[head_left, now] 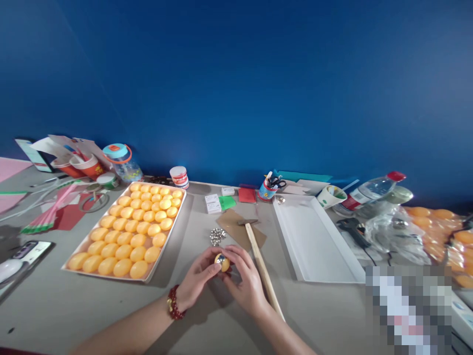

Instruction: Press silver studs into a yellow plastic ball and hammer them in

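An orange ball (224,266) is up between the two hands, just above the near middle of the table (177,315), with a shiny metal piece (220,258) showing on its upper side. Whether that piece is fixed or only held there, I can't tell. The left hand (199,278) and the right hand (246,283) are closed together on the ball, fingers wrapped from both sides — probably because something round and smooth would slip from a looser hold. The left thumb lies close by the metal piece, perhaps to keep it steady

Just beyond the fingers is a small pile of metal bits (217,236), likely kept there to be in easy reach. A hammer (263,268) lies right of the hands, its head on a brown sheet (236,228), its handle pointing back toward the person, which looks handy for picking up. Further off are a small white box (213,204), a green scrap (226,202) and a red square (247,195)

To the left, a shallow box (148,279) holds many orange balls (138,240) in rows, its walls presumably there to stop them rolling. To the right is a white tray (321,246) with a small metal item (281,199) in its far left corner — a pen cup (266,191) stands just behind that corner
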Tool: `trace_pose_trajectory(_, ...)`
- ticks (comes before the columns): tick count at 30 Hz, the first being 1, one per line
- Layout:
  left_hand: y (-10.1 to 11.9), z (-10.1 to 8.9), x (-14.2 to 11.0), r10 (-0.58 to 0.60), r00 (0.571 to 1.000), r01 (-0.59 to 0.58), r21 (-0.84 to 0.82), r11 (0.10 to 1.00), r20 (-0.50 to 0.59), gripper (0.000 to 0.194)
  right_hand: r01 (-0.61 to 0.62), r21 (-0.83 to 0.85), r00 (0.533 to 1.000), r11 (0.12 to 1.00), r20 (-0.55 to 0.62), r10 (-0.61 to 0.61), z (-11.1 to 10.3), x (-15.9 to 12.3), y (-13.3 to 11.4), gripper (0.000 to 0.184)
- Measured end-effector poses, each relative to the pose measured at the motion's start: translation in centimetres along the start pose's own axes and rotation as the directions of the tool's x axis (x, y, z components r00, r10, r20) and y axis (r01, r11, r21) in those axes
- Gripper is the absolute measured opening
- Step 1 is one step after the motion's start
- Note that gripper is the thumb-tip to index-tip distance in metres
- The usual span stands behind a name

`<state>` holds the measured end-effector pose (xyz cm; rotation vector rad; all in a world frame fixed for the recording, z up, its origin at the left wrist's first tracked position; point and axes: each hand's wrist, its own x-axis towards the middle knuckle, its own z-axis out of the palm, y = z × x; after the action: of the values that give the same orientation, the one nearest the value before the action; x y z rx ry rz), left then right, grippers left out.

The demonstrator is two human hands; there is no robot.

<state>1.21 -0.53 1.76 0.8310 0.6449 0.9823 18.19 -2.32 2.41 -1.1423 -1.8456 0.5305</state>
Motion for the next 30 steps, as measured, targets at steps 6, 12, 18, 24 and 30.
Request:
trace_pose_trajectory(6, 0.21, -0.04, 0.01, -0.017, 1.0, 0.017, 0.022, 1.0, 0.002, 0.029, 0.008, -0.005, 1.0, 1.0, 0.0, -0.008, -0.09, 0.01, -0.08, 0.048)
trace_pose_trajectory(12, 0.07, -0.12, 0.08, -0.035, 0.999, 0.035, 0.007, 0.999, 0.013, 0.03, 0.005, 0.034, 1.0, 0.999, 0.026, -0.006, -0.21, 0.37, -0.65, 0.042)
trace_pose_trajectory(18, 0.08, -0.14, 0.11, -0.021, 1.0, 0.021, -0.022, 1.0, 0.012, 0.026, -0.003, 0.034, 0.997, 0.999, 0.077, 0.001, -0.54, 0.37, -0.9, 0.047)
trace_pose_trajectory(24, -0.02, -0.15, 0.13, -0.025, 1.0, 0.025, 0.019, 0.999, -0.019, 0.028, -0.005, 0.015, 0.998, 1.0, 0.068, 0.004, -0.55, 0.37, -0.65, 0.047)
trace_pose_trajectory(30, -0.38, -0.36, 0.11, -0.04, 0.999, 0.041, 0.03, 0.999, -0.036, 0.029, -0.003, -0.002, 0.998, 1.0, 0.059, 0.003, -0.63, 0.45, -0.68, 0.042)
